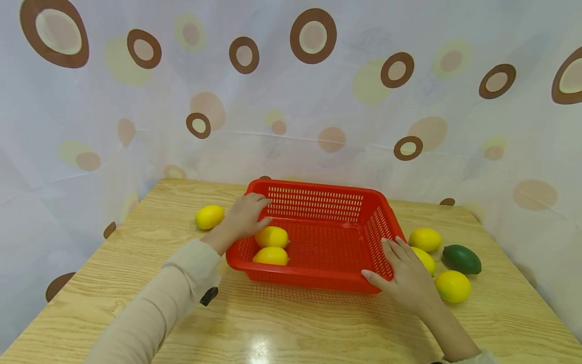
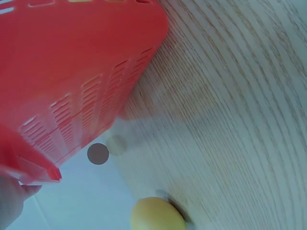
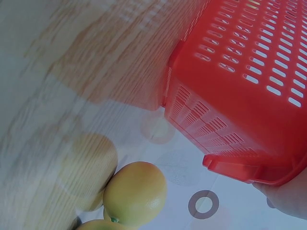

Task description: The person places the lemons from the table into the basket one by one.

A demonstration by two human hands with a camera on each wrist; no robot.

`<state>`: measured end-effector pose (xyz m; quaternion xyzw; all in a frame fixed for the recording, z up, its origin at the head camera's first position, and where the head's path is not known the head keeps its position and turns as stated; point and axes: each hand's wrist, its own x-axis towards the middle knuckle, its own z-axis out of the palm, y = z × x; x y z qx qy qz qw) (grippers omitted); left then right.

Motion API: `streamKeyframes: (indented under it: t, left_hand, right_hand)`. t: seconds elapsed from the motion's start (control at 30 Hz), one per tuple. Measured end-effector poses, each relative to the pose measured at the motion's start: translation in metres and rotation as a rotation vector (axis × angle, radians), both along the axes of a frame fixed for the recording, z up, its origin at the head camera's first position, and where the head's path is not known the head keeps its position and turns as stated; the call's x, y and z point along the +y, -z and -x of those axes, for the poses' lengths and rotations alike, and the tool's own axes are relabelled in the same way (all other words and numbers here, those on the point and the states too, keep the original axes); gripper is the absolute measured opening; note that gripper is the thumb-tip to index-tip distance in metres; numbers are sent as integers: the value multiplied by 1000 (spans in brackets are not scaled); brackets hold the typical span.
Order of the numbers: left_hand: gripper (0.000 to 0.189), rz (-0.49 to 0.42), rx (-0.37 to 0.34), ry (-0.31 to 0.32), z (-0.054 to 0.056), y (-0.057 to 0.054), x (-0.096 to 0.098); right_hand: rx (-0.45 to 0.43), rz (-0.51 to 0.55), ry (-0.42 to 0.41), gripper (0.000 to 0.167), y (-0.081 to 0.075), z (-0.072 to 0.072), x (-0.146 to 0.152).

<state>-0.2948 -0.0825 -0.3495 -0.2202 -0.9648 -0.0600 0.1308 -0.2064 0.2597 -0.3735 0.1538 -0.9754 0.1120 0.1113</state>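
Observation:
A red plastic basket (image 1: 313,277) with slotted walls is held between both hands. My left hand (image 1: 245,215) grips its left rim, thumb over the inner side. On the opposite side, my right hand (image 1: 406,275) holds the right rim near the front corner, thumb along the front edge. Two lemons (image 1: 271,256) lie inside against the left wall. The basket's slotted outer wall (image 2: 72,112) fills much of the left wrist view. In the right wrist view its outside (image 3: 230,96) appears above the wooden surface, with part of the right hand (image 3: 285,196) at the rim.
On the wooden table (image 1: 291,328), one lemon (image 1: 210,217) lies left of the basket. To the right are a lemon (image 1: 425,239), another lemon (image 1: 452,286), one partly behind the right hand, and a dark green oval fruit (image 1: 462,259). A patterned curtain (image 1: 291,101) hangs behind.

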Motion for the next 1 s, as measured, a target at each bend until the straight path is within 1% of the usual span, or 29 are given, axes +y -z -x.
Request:
streamKeyframes:
  t: [0.2,0.43,0.77,0.87,1.0]
  left_hand:
    - [43,-18,50,5,-2,0,-7]
    - [44,-59,28,-40,-1,0,-13]
    - [44,-97,52,-60,-1,-3,-25]
    - [42,-111,78,-62,-2,-3,-30]
    - [36,-138,145,-69,-2,-3,-38]
  right_hand:
    - [5,-1,0,86,0,0,0]
    - [7,-1,0,86,1,0,0]
    - [3,3,3,86,0,0,0]
    - [4,0,4,86,1,0,0]
    - [4,1,1,86,1,1,0]
